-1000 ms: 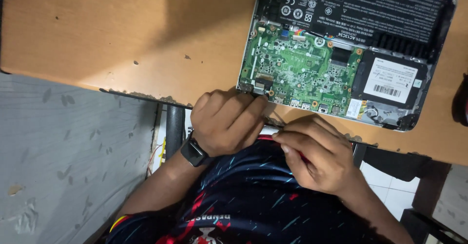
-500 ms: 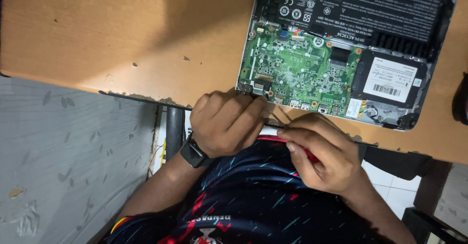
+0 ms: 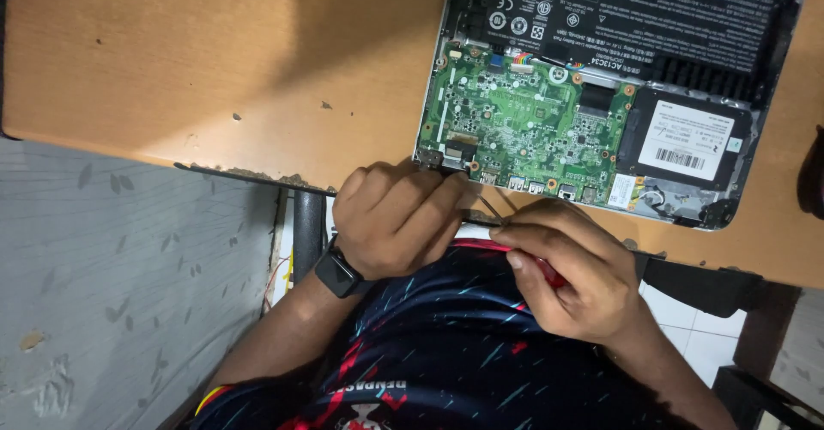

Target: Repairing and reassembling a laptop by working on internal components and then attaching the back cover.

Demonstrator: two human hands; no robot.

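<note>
Green circuit board (image 3: 524, 134) of opened laptop (image 3: 721, 215) lies on wooden table (image 3: 215, 61). Left hand (image 3: 399, 215) fingers pinch together at its near corner; right hand (image 3: 575, 275) clamps red-handled screwdriver (image 3: 549, 273), apparently working a corner screw; steadiness needed.

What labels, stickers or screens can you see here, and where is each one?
Battery label: top of the opened laptop, a long black panel with small white print and symbols.
Drive sticker: right of the green circuit board, a white rectangle with a barcode, on a black drive.
Small sticker: at the board's lower right edge, white, with tiny print.
Watch: on the left wrist, a dark square screen.
</note>
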